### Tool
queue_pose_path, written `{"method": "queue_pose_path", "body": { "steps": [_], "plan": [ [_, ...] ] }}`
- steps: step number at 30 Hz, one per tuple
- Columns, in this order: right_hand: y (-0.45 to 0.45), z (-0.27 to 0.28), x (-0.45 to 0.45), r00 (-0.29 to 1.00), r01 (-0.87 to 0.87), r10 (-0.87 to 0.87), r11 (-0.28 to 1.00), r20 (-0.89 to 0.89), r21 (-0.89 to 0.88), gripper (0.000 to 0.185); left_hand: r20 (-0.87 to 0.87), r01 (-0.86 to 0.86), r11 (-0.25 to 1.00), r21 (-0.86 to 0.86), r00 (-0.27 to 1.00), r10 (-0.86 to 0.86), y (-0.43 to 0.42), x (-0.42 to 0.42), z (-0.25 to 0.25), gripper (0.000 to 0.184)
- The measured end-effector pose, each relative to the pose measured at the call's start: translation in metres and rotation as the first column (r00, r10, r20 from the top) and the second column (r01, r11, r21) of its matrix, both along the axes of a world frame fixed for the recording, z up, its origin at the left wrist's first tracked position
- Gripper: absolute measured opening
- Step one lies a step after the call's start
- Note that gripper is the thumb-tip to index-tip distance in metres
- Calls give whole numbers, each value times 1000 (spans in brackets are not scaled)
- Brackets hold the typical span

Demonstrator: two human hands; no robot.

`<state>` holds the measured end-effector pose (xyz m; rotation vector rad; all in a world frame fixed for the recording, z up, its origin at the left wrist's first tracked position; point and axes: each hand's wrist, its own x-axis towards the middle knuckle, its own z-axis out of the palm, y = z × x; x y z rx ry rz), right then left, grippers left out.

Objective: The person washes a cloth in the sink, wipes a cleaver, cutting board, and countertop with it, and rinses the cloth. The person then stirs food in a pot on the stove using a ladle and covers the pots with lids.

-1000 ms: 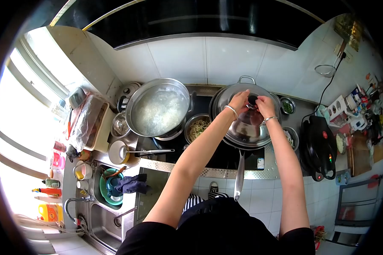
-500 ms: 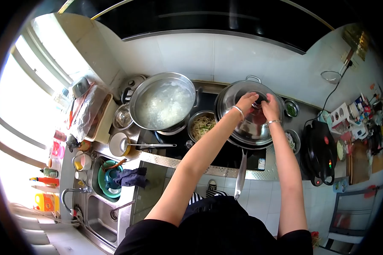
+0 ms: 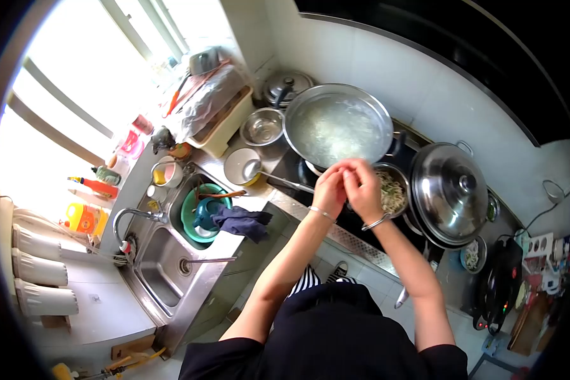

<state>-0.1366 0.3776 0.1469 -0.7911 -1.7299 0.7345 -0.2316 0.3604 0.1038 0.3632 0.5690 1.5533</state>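
My left hand [image 3: 330,192] and my right hand [image 3: 362,183] meet just below the front rim of a large steel pot [image 3: 339,126] of steaming, cloudy liquid. The fingers of both hands are bent and pressed together; anything between them is too small to make out. Partly behind my right hand is a bowl of noodles with green bits [image 3: 392,192]. Farther right, a domed steel lid [image 3: 453,190] with a dark knob covers a pan. A ladle [image 3: 285,182] extends from a white bowl [image 3: 239,166] toward my left hand.
At left, the steel sink [image 3: 164,269] holds a green basin [image 3: 190,212] beside a dark cloth [image 3: 244,223]. A steel bowl [image 3: 261,128] and a cream bin [image 3: 225,130] stand left of the pot. The pan's handle [image 3: 401,297] juts over the front edge. A black appliance [image 3: 497,285] stands at right.
Both hands have left the lid's knob and moved left, in front of the large pot, with their fingers now together. The view has turned left toward the sink. The lid remains on the pan.
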Motion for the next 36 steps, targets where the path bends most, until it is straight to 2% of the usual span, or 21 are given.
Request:
{"method": "queue_pose_path", "body": {
  "steps": [2,5,7,8,9,10,12,15,17,19,20,22,23,26,27,29,31,33,36],
  "plan": [
    [-13,-25,-43,997,-71,70,994,-10,-82,14,-26,-83,992,-98,996,81,-18,-42,-21,25],
    [-22,-84,-96,996,-79,84,967,9,-242,19,72,-63,983,-175,995,76,-30,-94,-81,27],
    [-16,-129,-118,997,-54,69,949,39,-310,23,205,31,985,-168,979,4,-32,-120,-116,33],
    [-13,-152,-127,999,-47,45,912,-16,-407,26,222,-44,934,-355,966,130,-30,-127,-128,36],
    [-8,-168,-131,999,11,6,914,40,-405,29,215,-104,840,-532,943,254,-27,-130,-141,39],
    [-3,-184,-135,993,81,-43,920,109,-384,30,221,-68,808,-585,946,240,-24,-138,-158,43],
    [6,-206,-135,950,221,-133,925,283,-308,33,196,-50,758,-650,953,232,-15,-146,-181,45],
    [13,-221,-133,865,300,-169,929,473,-217,40,174,-24,695,-719,962,213,-4,-148,-197,43],
    [19,-229,-132,847,315,-174,926,503,-210,40,191,3,689,-725,962,197,2,-145,-202,47],
    [23,-240,-128,776,269,-100,945,623,-183,43,192,13,682,-731,963,187,7,-143,-210,43],
    [23,-246,-127,757,282,-137,951,639,-130,39,199,24,717,-696,967,161,8,-140,-215,40],
    [25,-251,-125,732,273,-113,952,672,-137,35,217,40,775,-631,968,127,12,-137,-218,27],
    [26,-254,-123,707,273,-97,951,701,-144,32,216,39,774,-632,968,128,12,-137,-219,27],
    [22,-250,-121,735,257,-75,950,674,-175,25,172,26,805,-593,980,95,7,-134,-211,18],
    [16,-245,-122,740,253,-77,952,668,-170,25,184,34,821,-570,979,87,1,-136,-211,21],
    [2,-220,-125,780,227,-48,951,624,-210,27,21,-71,784,-616,994,106,-15,-136,-192,25],
    [-13,-193,-124,862,173,16,930,507,-323,28,-93,-209,801,-561,977,190,-34,-130,-148,28],
    [-27,-156,-120,943,73,52,932,330,-355,28,-244,-286,861,-420,950,197,-53,-125,-121,26],
    [-38,-101,-102,958,41,66,930,278,-364,26,-302,-264,928,-264,936,181,-61,-110,-78,24]
  ]
}}
